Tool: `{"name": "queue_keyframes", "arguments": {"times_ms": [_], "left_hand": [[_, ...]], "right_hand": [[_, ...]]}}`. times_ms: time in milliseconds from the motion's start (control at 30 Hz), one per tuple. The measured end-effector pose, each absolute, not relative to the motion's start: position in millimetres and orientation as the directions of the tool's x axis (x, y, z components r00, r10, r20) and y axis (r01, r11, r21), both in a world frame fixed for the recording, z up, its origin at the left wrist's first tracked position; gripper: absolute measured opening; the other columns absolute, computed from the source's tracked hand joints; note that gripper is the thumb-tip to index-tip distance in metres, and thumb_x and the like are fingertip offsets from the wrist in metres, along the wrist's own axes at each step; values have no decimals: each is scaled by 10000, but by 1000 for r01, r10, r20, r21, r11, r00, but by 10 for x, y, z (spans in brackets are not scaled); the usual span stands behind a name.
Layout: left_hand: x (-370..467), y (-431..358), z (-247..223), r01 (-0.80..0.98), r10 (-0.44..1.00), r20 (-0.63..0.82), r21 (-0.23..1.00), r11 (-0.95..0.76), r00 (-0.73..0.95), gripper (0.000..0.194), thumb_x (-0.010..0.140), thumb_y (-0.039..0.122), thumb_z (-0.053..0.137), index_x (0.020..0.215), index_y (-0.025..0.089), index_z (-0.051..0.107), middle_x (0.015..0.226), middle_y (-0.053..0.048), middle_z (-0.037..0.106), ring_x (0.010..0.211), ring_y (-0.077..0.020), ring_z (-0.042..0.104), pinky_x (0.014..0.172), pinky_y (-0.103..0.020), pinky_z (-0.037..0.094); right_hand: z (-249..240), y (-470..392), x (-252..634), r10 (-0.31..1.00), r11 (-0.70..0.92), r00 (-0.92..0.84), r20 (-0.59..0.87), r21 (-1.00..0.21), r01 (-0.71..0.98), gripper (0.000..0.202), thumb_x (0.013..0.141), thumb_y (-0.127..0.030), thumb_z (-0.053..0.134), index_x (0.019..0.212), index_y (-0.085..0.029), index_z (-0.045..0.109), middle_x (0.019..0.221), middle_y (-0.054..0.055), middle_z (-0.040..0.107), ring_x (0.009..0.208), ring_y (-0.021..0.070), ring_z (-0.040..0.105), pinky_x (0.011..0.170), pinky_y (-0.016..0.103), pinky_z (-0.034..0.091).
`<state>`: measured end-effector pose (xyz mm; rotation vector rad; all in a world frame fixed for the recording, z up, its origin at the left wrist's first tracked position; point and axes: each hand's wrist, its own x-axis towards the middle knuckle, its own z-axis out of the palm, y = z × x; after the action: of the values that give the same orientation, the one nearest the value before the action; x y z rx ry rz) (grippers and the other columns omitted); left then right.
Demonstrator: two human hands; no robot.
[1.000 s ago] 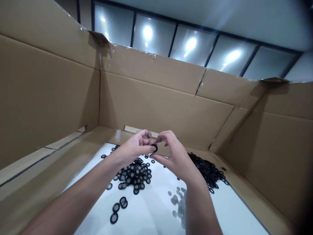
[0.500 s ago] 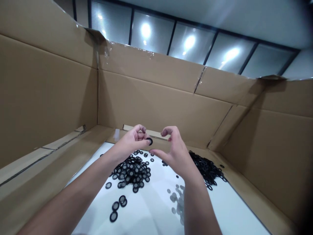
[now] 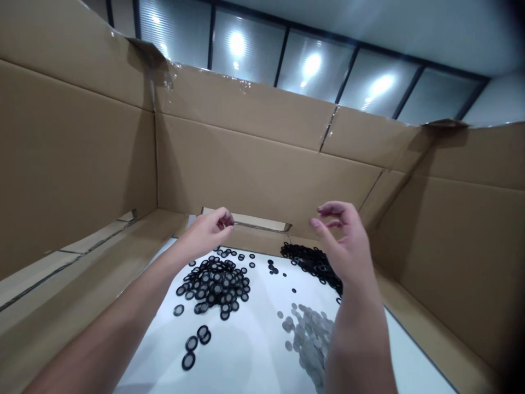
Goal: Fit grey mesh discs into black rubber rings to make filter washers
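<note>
Walled round by tall cardboard [image 3: 238, 137], with dark-framed glass panels [image 3: 250, 46] beyond and a white surface [image 3: 246, 355] below.

From the head view, at left on that surface: a heap of black-rimmed grey discs [image 3: 215, 282], plus four more [image 3: 191, 343] grouped apart on the near side. At far right: a pile of plain black rings [image 3: 309, 261]. Nearer, partly behind the right forearm [image 3: 363, 339]: a spread of bare grey discs [image 3: 307, 339]. Both hands raised well apart. On the left hand [image 3: 209, 234], curled, thumb close to the fingers; impossible to make out whether gripping any piece. On the right hand [image 3: 348, 243], curved, with thumb and fingers slightly parted, nothing visible between, near the plain rings. Seemingly between pieces. For taking one ring, probably calls for lowering the right hand and pinching precisely, without dragging neighbours.
</note>
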<state>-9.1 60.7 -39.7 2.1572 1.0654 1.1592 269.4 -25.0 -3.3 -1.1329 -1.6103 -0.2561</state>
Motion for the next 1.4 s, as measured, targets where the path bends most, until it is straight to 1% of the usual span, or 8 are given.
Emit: {"name": "queue_keyframes", "arguments": {"times_ms": [100,167,400,733,933,1033,1267,1400], "left_hand": [[-103,583,-361,439,806,477,677,-591,349,134,871,345,567,917,225,610,874,-17,672,768,-188,586,658,-280,406],[-113,576,-345,458,807,473,664,-591,354,151,882,368,560,925,228,597,882,-9,670,793,-186,598,681,-282,425],[-168,617,-357,475,801,461,646,-598,381,229,890,447,575,968,232,587,847,-3,664,750,-174,597,615,-253,434],[114,486,-492,476,756,408,598,-645,512,215,919,422,523,970,225,590,878,-22,685,755,-187,613,636,-270,443],[576,209,-764,247,658,190,823,-511,728,367,929,486,518,1186,233,589,1160,-81,664,1031,-233,628,795,-322,514],[716,47,-818,110,564,136,919,-379,815,315,944,446,501,1018,169,630,1007,-86,683,936,-208,654,788,-315,532],[756,-88,-885,91,567,155,920,-382,809,237,898,363,571,811,167,672,793,-37,703,743,-165,653,689,-272,512],[653,-71,-767,155,628,263,834,-530,733,232,884,372,581,840,181,706,817,-24,722,735,-161,636,640,-246,463]], "right_hand": [[-254,5,3242,571,306,206,795,-439,845,254,976,-442,461,1085,-219,512,1055,77,621,937,203,610,778,323,482],[-506,206,3632,765,-18,224,604,-327,945,291,1003,-411,361,1073,-189,535,1013,87,635,898,199,605,770,313,467],[-1456,312,4276,938,-195,223,264,-127,973,184,737,-147,718,913,-196,709,983,73,679,925,210,633,735,266,419],[-1341,230,4137,945,-90,131,300,-146,985,137,864,-227,631,988,-168,642,1007,96,648,964,238,609,790,323,436],[-896,-314,3154,832,427,-278,480,-233,874,193,905,-357,644,1009,-215,564,1020,53,625,949,189,588,798,296,463],[-791,-615,2763,731,563,-363,578,-211,799,146,920,-328,629,979,-213,560,1004,63,622,932,193,577,799,316,459],[-1067,-1010,2652,874,335,-123,471,-400,853,272,897,-341,642,1114,-227,524,1019,54,623,842,186,596,690,307,487],[-1546,-1280,2655,942,219,-152,300,-204,954,285,929,-351,590,1182,-220,602,1241,123,619,1103,295,584,906,463,480]]}}
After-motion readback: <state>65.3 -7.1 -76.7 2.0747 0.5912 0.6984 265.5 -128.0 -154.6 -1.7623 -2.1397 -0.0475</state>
